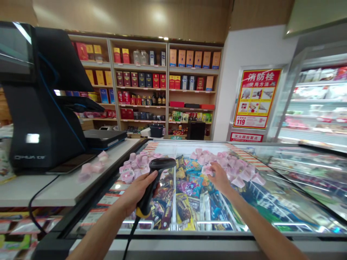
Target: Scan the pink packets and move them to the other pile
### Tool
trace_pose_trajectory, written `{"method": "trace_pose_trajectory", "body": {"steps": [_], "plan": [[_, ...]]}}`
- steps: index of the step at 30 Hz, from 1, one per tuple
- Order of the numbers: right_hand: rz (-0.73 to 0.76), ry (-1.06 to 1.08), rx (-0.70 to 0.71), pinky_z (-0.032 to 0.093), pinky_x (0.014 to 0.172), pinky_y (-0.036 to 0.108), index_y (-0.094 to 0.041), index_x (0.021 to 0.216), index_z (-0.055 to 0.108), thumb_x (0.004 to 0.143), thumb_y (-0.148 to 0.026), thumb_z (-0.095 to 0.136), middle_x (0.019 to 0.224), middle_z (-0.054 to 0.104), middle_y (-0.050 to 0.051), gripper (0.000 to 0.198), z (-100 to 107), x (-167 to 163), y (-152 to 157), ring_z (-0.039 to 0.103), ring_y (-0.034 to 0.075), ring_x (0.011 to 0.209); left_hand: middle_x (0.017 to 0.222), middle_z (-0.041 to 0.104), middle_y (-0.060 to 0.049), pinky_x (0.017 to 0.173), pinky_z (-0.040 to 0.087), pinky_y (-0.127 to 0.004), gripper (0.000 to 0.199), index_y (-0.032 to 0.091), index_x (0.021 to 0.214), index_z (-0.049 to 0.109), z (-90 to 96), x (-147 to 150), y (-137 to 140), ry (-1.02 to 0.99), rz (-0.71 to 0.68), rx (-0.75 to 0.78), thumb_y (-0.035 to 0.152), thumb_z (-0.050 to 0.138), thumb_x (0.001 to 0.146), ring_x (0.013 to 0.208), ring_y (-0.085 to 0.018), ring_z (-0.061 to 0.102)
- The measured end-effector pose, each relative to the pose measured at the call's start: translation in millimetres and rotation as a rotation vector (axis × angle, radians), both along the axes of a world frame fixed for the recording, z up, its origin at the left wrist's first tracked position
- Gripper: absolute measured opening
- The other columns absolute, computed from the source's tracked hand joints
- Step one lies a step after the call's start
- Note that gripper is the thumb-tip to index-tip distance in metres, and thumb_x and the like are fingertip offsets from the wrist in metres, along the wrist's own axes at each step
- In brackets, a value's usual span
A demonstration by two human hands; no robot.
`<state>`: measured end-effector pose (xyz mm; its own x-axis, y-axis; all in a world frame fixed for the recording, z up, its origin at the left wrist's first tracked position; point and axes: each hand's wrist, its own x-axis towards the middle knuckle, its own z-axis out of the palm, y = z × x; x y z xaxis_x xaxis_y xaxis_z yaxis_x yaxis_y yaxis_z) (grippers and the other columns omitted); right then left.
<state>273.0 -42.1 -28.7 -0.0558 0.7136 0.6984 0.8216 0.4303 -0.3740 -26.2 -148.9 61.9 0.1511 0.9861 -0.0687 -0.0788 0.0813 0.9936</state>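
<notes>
My left hand (139,191) is wrapped round the handle of a black and yellow barcode scanner (162,163), whose head points right toward my other hand. A cable runs down from its handle. The fingers of my right hand (221,178) pinch a small pink cup (207,170) with a white barcode label facing me. Behind and to the right of that hand lies a pile of similar pink cups (231,166) on the freezer's glass top. Another pile of pink cups (132,168) lies left of the scanner, partly hidden by it.
Below the glass, the chest freezer (173,236) holds packaged goods. On the counter (54,191) at left stand a black checkout terminal (46,108) and several pink cups (93,167). Stocked shelves (168,67) line the back wall; a glass display case stands at right.
</notes>
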Motion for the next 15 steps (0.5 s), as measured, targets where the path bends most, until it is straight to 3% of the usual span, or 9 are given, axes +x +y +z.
{"method": "trace_pose_trajectory", "body": {"steps": [5, 10, 15], "plan": [[0.154, 0.211, 0.136, 0.042, 0.077, 0.033, -0.017, 0.092, 0.044, 0.060, -0.012, 0.045, 0.093, 0.049, 0.006, 0.032, 0, -23, 16, 0.050, 0.016, 0.087, 0.056, 0.053, 0.000, 0.047, 0.037, -0.021, 0.029, 0.015, 0.064, 0.047, 10.4, -2, -10, -0.007, -0.034, 0.003, 0.043, 0.047, 0.070, 0.046, -0.009, 0.048], [0.192, 0.216, 0.270, 0.041, 0.080, 0.036, -0.019, 0.099, 0.042, 0.061, -0.011, 0.045, 0.096, 0.047, 0.006, 0.039, 9, -45, 21, 0.046, 0.019, 0.094, 0.057, 0.053, 0.000, 0.049, 0.037, -0.022, 0.027, 0.014, 0.067, 0.047, 15.6, -1, -17, -0.030, -0.087, 0.036, 0.041, 0.047, 0.071, 0.048, -0.009, 0.049], [0.189, 0.196, 0.291, 0.039, 0.082, 0.037, -0.020, 0.103, 0.041, 0.063, -0.011, 0.045, 0.100, 0.046, 0.006, 0.041, 15, -53, 22, 0.043, 0.019, 0.098, 0.059, 0.054, -0.001, 0.049, 0.038, -0.022, 0.027, 0.014, 0.067, 0.048, 14.9, -4, -17, -0.023, -0.090, 0.039, 0.041, 0.047, 0.071, 0.048, -0.009, 0.049]]}}
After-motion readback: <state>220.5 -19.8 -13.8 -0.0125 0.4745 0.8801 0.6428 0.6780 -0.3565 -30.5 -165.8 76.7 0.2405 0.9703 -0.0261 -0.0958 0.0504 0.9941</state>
